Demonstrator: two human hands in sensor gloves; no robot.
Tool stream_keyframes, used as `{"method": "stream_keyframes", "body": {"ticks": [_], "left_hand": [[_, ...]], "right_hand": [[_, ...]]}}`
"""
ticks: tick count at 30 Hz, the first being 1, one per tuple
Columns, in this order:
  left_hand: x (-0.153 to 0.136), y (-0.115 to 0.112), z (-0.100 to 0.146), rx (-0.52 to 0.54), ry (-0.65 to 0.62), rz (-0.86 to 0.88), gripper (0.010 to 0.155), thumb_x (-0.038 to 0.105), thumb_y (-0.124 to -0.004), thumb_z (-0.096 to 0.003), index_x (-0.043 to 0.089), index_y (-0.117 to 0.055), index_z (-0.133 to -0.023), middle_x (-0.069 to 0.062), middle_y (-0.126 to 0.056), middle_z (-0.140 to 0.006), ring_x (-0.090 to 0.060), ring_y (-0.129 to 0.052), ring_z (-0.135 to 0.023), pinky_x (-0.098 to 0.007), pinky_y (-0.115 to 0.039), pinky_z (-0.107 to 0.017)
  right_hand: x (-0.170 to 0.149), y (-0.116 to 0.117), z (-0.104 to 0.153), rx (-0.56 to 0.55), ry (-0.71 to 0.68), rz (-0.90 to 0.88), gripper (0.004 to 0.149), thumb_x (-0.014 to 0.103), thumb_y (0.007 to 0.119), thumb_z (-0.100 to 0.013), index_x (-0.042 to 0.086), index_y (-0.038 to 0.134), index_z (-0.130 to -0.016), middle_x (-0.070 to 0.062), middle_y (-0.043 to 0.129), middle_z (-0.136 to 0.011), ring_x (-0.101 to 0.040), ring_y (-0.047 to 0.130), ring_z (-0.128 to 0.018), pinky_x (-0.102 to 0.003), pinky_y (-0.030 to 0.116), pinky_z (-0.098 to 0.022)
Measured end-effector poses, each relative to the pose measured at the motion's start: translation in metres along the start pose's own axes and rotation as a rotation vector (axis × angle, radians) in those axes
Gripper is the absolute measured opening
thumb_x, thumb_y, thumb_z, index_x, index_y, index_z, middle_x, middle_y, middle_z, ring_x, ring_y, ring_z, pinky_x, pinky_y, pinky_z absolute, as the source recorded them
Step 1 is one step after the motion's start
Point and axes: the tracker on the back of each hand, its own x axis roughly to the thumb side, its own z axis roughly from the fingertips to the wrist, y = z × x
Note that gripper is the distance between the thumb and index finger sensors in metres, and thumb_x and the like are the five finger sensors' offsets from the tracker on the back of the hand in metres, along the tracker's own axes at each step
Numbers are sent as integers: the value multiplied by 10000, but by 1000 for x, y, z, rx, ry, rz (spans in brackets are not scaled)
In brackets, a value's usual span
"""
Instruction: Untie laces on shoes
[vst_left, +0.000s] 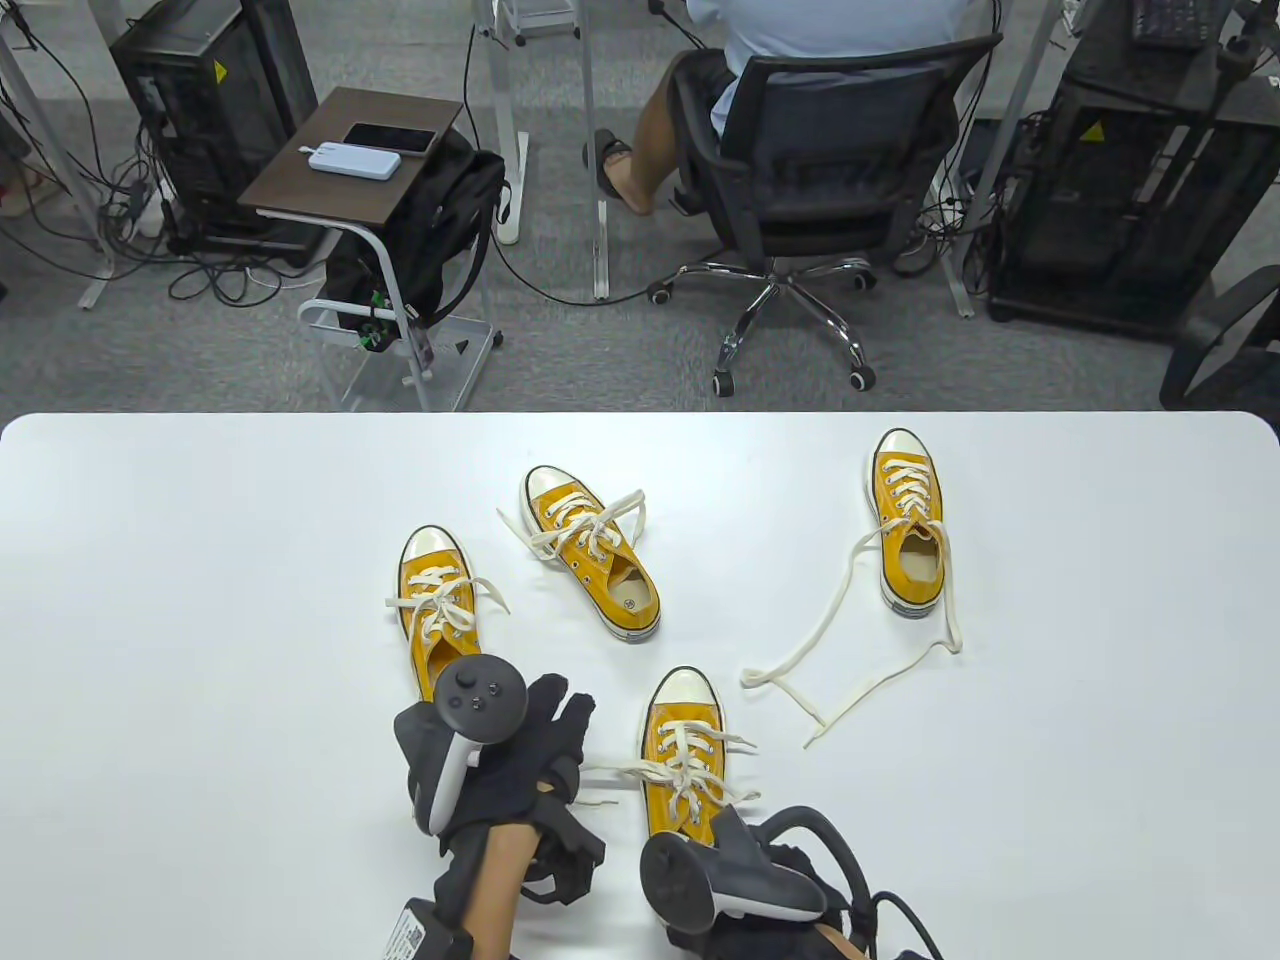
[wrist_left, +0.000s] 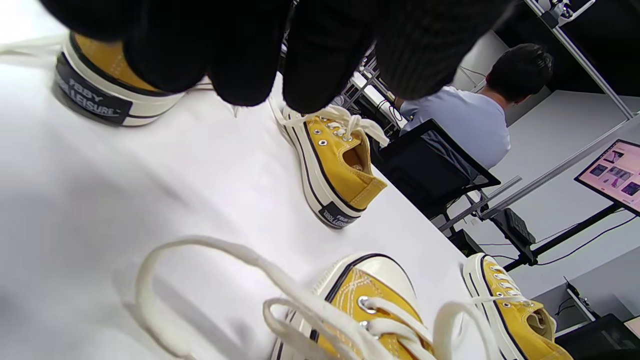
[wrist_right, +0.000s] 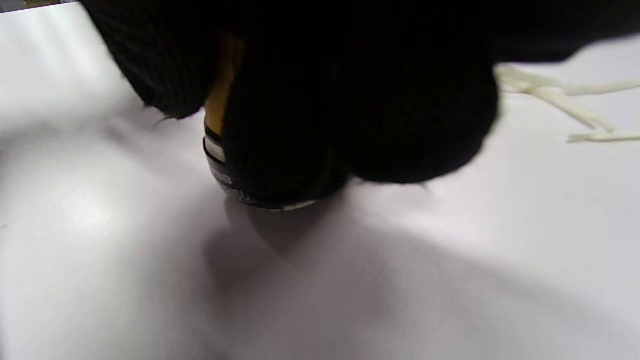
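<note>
4 yellow canvas low-top sneakers on white counter (vst_left: 150, 600); far-right sneaker (vst_left: 908, 520) w/ cream lace (vst_left: 850, 650) pulled loose, other 3 laced. Right hand (vst_left: 790, 880) clamps nearest sneaker (vst_left: 685, 750) heel; left hand (vst_left: 540, 740) fingers relaxed, apart, holding nothing.

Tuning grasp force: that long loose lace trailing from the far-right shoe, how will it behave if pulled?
Likely floppy: the loose lace lies in slack bends on the table. Probably light, so it should drag easily. Still threaded into the far-right shoe, so a hard pull may shift that shoe.

A person (vst_left: 820, 40) sits in a black office chair (vst_left: 800, 180) on grey carpet (vst_left: 600, 350), beyond a white desk (vst_left: 150, 600); a small side table (vst_left: 350, 160) and computer towers (vst_left: 215, 90) stand nearby.
</note>
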Motion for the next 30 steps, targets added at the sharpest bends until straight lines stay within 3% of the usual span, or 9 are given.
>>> {"method": "stream_keyframes", "body": {"ticks": [4,8,12,17,20,23,27,30], "left_hand": [[2,-4,-1,-14,-2,-23,629,528,-695,-517,206,-761,-1054,-223,-751,-1010,-487,-771,-810,-560,-714,-533],[5,-7,0,-28,-14,-30,628,525,-696,-517,203,-762,-1053,-225,-756,-1005,-489,-773,-806,-559,-715,-531],[12,-9,4,-48,-54,-32,643,509,-728,-512,191,-729,-1070,-218,-773,-993,-484,-788,-797,-557,-724,-523],[25,-15,11,-98,-106,-72,607,473,-784,-496,175,-787,-1026,-201,-843,-932,-470,-838,-751,-547,-754,-488],[33,-21,16,-146,-139,-110,572,451,-819,-484,172,-830,-983,-187,-890,-879,-460,-872,-714,-539,-774,-455],[37,-28,21,-217,-164,-157,537,426,-853,-468,169,-875,-940,-177,-935,-830,-454,-908,-673,-534,-793,-423],[43,-40,23,-285,-177,-227,543,424,-882,-450,165,-891,-927,-178,-952,-814,-459,-921,-657,-535,-802,-404],[45,-52,25,-350,-169,-292,589,456,-906,-430,156,-886,-937,-184,-950,-823,-465,-922,-661,-540,-801,-401]], "right_hand": [[-2,3,-2,29,-21,-26,513,472,817,-441,144,893,-827,-81,1084,-511,-306,1037,-304,-413,859,-169],[-11,-9,9,13,-35,-76,630,521,779,-453,115,786,-935,-119,1047,-608,-332,1031,-362,-423,860,-203],[-31,-34,21,-68,-3,-177,551,504,774,-469,126,863,-861,-131,1052,-557,-354,1026,-362,-443,854,-203],[-63,-69,23,-302,154,-310,446,399,835,-460,121,917,-799,-167,1050,-516,-395,1011,-353,-483,831,-200],[-68,-79,12,-500,149,-230,480,319,871,-447,198,838,-910,-245,907,-835,-445,936,-578,-560,782,-386],[-65,-72,-7,-464,98,-114,602,311,891,-433,305,697,-1004,-270,625,-1079,-489,754,-836,-617,661,-551],[-58,-55,-30,-388,55,6,625,292,907,-421,356,676,-998,-262,466,-1155,-497,664,-918,-633,621,-589],[-59,-39,-42,-382,38,55,568,336,911,-400,352,755,-946,-249,490,-1148,-483,693,-907,-629,635,-582]]}}
